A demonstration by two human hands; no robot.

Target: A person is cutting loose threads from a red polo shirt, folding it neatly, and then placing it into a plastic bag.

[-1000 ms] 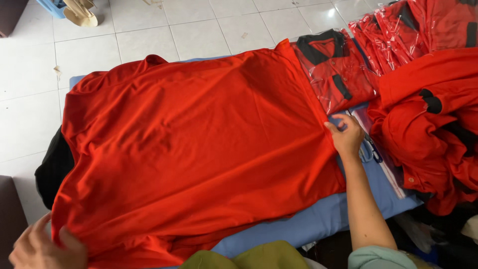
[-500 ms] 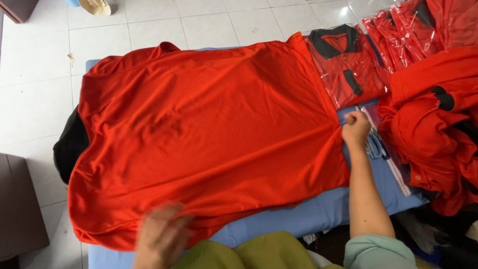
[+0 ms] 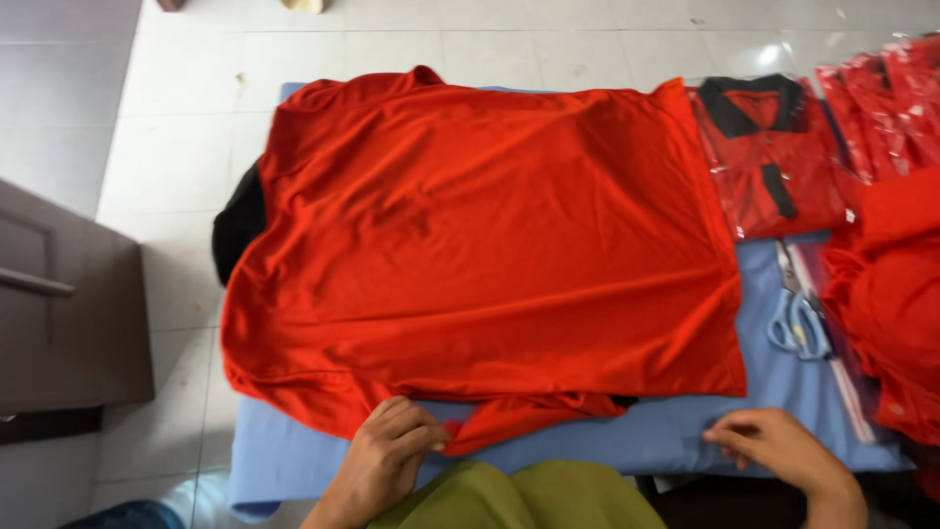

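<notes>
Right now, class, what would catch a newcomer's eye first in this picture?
A big red shirt spread flat over the blue-covered table fills the middle. The left hand pinches its near hem, while the right hand rests on the blue cover. Bagged red shirts lie at the far right, with scissors nearby.

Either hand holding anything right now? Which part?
The left hand pinches the red shirt at its near edge, on a folded-under bit of fabric. The right hand holds nothing; it rests on the blue table cover.
</notes>
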